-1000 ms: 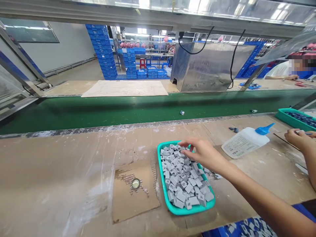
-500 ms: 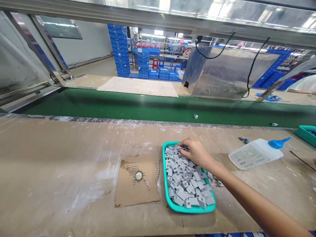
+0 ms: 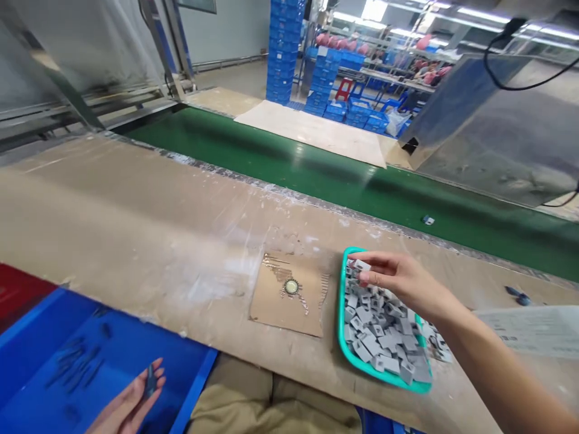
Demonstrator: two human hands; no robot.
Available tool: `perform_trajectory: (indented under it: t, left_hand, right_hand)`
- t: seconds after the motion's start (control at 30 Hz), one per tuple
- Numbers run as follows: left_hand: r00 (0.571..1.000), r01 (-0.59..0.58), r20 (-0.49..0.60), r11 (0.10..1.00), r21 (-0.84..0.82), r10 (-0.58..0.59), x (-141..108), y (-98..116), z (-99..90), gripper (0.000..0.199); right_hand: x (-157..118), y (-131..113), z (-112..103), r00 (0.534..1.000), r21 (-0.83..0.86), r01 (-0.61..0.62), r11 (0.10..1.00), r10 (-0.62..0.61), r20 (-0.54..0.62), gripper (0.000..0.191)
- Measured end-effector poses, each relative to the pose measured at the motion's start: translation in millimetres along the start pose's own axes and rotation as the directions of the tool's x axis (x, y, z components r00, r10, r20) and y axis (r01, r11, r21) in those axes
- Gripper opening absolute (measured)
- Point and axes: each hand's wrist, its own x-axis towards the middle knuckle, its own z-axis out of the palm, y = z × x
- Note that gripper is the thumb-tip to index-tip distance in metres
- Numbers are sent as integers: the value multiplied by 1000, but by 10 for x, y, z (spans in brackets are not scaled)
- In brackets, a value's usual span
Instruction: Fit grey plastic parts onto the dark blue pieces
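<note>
- The right hand point(image 3: 400, 278) has its grip nearly closed, thumb and fingers pinching a grey block point(image 3: 360, 266) over the far end of the teal basket point(image 3: 340, 319); half a second ago it was down among the blocks.
- The left hand point(image 3: 131, 401), newly in view, curls its fingers around a dark pointed piece point(image 3: 150, 381) above the blue bin point(image 3: 203, 374), where similar pieces lie.
- Just left of the basket sits a cardboard square point(image 3: 266, 304) bearing a crimped round cap point(image 3: 291, 287).
- The desk point(image 3: 158, 241) spreads wide leftward, its far edge meeting the green belt point(image 3: 253, 150), its near edge meeting the bin.
</note>
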Motion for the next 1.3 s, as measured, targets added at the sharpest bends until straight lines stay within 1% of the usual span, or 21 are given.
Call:
perform_trajectory:
  t: [0.03,0.1,0.17,0.2,0.3,0.37,0.43,0.47,0.53,0.57,0.63,0.7,0.77,0.8,0.87,0.93,1.0,1.07,1.13,1.2,1.3]
  left_hand:
    - [1000,15,-3,1000,3,-15,-102,6,72,46]
    - [1000,0,4,999,42,0,-294,9,189,45]
    - [999,2,33,998,70,-4,-419,0,236,45]
    - [998,2,61,997,72,-6,-452,-10,235,44]
    - [981,27,190,997,65,-39,-494,-58,204,48]
    - [965,23,259,997,79,-42,-517,-99,219,55]
    - [954,-22,298,995,97,-8,-540,-145,276,54]
    - [948,-45,319,994,97,12,-546,-169,313,52]
    - [928,-58,371,996,72,27,-538,-218,392,48]
    - [913,-44,407,998,54,18,-526,-242,432,45]
    - [875,-16,485,1000,17,6,-501,-292,514,40]
    - [831,-19,556,1000,-14,23,-492,-340,615,36]
    - [794,-62,603,997,-36,71,-509,-388,745,32]
    - [783,-98,613,994,-48,106,-526,-413,821,30]
    - [776,-147,611,987,-63,155,-570,-468,989,29]
    - [780,-162,600,984,-77,176,-622,-525,1164,30]
    - [770,-154,614,985,-83,173,-677,-576,1322,32]
    - [745,-150,645,985,-90,173,-730,-618,1444,33]
    - [730,-170,656,981,-95,190,-774,-646,1522,34]
    - [720,-196,662,976,-97,210,-810,-663,1566,33]
    - [702,-176,689,981,-77,180,-853,-672,1597,31]
  right_hand:
    - [23,-32,77,999,22,-23,999,22,35,45]
    - [77,-83,238,994,41,-59,997,55,97,42]
    - [136,-122,402,989,5,-56,998,55,137,39]
    - [167,-138,481,989,-29,-32,999,36,146,36]
    - [249,-160,700,988,-192,122,974,-100,120,27]
    - [292,-150,819,973,-337,231,913,-219,75,25]
    - [324,-123,911,949,-449,299,842,-311,50,25]
    - [337,-104,948,939,-478,320,818,-340,48,25]
    - [361,-61,1007,931,-491,342,801,-360,61,25]
    - [371,-39,1031,931,-492,345,800,-359,70,25]
    - [388,-1,1066,933,-494,342,799,-350,81,24]
    - [392,14,1082,934,-493,338,802,-349,74,21]
    - [374,-8,1073,942,-472,313,824,-331,46,21]
    - [354,-35,1060,951,-437,288,852,-308,26,22]
    - [289,-112,1019,973,-300,212,930,-229,-21,27]
    - [194,-196,975,989,-122,127,984,-135,-61,34]
    - [77,-261,939,993,27,77,997,-75,-86,38]
    - [-47,-298,922,993,120,67,991,-55,-104,37]
    - [-162,-313,920,992,173,73,982,-53,-116,34]
    - [-258,-322,924,990,180,84,980,-61,-127,32]
    - [-352,-338,926,986,151,125,981,-105,-132,30]
